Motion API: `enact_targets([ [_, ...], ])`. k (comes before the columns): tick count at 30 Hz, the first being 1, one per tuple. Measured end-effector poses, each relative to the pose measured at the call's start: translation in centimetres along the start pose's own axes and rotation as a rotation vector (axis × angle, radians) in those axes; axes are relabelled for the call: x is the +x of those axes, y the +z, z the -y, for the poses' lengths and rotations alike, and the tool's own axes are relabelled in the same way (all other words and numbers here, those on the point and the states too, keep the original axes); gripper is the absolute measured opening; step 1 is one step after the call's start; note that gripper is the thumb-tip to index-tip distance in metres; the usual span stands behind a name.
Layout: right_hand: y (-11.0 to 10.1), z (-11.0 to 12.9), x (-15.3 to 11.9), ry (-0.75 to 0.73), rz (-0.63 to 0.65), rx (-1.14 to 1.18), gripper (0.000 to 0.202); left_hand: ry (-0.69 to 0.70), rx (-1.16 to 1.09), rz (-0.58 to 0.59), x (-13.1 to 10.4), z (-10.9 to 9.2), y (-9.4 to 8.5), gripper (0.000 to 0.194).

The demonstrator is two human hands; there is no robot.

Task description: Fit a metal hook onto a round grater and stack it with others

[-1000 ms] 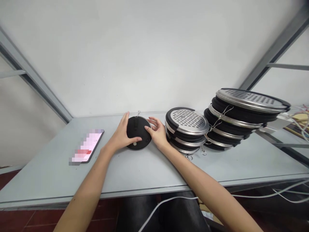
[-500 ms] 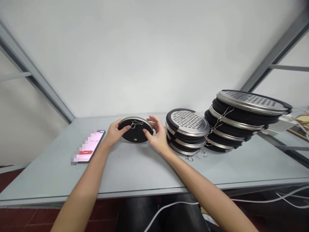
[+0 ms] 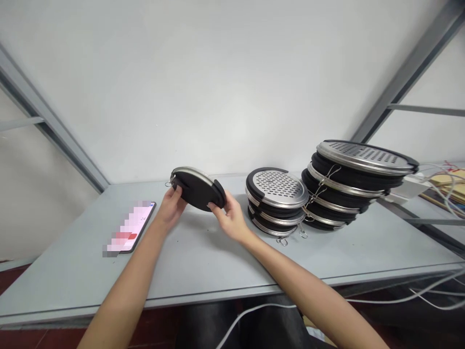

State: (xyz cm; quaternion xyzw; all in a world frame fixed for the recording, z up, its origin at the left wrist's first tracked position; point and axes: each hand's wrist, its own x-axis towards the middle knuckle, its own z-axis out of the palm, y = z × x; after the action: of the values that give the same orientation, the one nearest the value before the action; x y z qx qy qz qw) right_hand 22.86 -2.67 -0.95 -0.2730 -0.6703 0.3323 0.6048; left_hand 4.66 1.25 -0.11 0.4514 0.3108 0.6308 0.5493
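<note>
Both hands hold a round black case with a metal rim, tilted above the table so that its dark underside faces me. A small wire loop sticks out at its left end. At the left edge, my left hand grips the case with the thumb on the dark face. My right hand pinches the lower right edge, thumb on the near side and fingers behind. To the right of this hand stands a short stack of similar round cases, topped by a perforated metal disc with a partial black rim.
A taller, leaning stack of larger round cases with wire clips stands farther right. A phone lies on the grey table at the left. White cables hang below the front edge. Metal frame posts rise at the sides.
The case has turned in my hands: its wire loop has gone from the top middle to the left end. The right side of the case now dips lower. My view has shifted slightly.
</note>
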Motion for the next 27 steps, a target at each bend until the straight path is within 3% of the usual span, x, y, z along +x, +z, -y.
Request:
enact_targets([
  [6,-2.4,4.7,-0.8,-0.268,-0.022,-0.233,0.042,0.047,0.000,0.166,-0.1,-0.1,-0.3,0.085],
  [11,-7.0,10.1,1.4,-0.593,-0.023,-0.527,0.052,-0.040,0.122,0.290,-0.3,0.7,-0.7,0.080],
  [14,-10.3,11.9,2.9,-0.635,-0.041,-0.735,0.049,-0.075,0.258,0.361,-0.5,1.1,-0.5,0.070],
  [20,-15.3,12.1,3.2,-0.457,-0.034,-1.041,0.049,-0.055,0.579,0.444,-1.3,2.2,0.8,0.060],
  [27,-16.6,9.7,1.8,-0.466,-0.009,-1.179,0.046,-0.043,0.768,0.435,-1.6,3.0,1.3,0.050],
])
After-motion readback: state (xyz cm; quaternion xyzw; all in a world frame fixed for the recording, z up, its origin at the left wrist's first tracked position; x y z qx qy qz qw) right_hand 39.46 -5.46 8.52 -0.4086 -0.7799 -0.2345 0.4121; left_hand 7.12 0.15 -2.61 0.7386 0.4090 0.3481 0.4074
